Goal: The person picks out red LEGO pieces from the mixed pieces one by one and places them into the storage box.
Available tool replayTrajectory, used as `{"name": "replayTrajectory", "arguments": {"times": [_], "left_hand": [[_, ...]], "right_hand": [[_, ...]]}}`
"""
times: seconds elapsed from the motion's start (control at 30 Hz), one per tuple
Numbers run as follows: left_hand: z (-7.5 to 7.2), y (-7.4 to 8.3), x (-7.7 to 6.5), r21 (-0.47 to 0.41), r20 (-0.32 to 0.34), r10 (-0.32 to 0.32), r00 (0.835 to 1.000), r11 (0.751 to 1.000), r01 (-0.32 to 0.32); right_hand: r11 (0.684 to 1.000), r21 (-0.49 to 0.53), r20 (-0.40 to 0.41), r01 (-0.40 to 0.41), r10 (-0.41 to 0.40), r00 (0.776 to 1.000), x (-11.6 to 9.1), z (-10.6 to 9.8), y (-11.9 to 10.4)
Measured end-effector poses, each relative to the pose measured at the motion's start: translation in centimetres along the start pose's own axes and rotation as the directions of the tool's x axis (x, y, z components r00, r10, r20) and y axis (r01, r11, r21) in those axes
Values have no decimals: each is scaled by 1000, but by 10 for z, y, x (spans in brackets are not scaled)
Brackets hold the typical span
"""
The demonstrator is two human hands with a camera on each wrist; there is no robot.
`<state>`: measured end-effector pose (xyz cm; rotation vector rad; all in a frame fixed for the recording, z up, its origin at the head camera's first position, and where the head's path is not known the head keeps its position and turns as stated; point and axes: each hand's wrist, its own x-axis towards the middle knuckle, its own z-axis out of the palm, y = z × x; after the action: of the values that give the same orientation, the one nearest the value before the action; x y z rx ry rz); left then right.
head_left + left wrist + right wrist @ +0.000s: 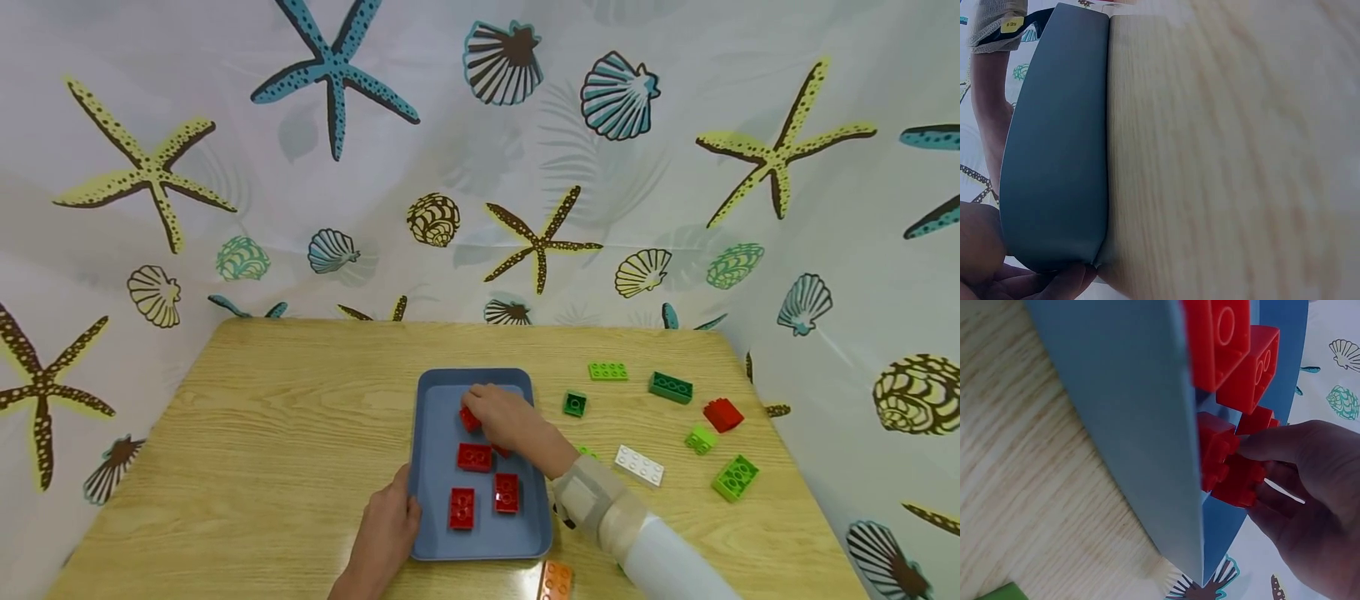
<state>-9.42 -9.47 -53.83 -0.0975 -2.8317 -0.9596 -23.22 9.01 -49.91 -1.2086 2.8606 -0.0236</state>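
A blue-grey tray (435,467) lies on the wooden table with several red toy bricks inside. My left hand (384,523) holds the tray by its left side, low near the front; in the left wrist view fingers curl at the end of the tray wall (1057,144). Reaching in from the right, my right hand (508,417) pinches a red brick (1238,481) between thumb and fingers in the far half of the tray. Nearer me in the tray are red bricks, one lying crosswise (474,457) and two lengthwise, at right (506,492) and left (462,508). Another is partly hidden under my right wrist.
Right of the tray lie a small dark green brick (575,403), a light green brick (608,372), a long dark green brick (671,387), a white brick (639,466), a red brick (723,414) and green bricks (736,477). An orange brick (555,581) sits by the tray's front corner.
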Motion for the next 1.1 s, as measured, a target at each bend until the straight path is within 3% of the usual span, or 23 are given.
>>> {"name": "replayTrajectory", "arguments": {"times": [0.23, 0.7, 1.1], "left_hand": [[0, -1, -1, 12, -29, 25, 999, 1000, -24], [1, -1, 0, 15, -21, 8, 1000, 1000, -7], [0, 0, 0, 18, -23, 1, 1000, 1000, -1]], "right_hand": [[1000, 18, 35, -15, 14, 999, 5, 3, -2], [999, 19, 105, -40, 38, 994, 8, 1, -4], [998, 38, 104, -40, 36, 994, 7, 3, -2]]}}
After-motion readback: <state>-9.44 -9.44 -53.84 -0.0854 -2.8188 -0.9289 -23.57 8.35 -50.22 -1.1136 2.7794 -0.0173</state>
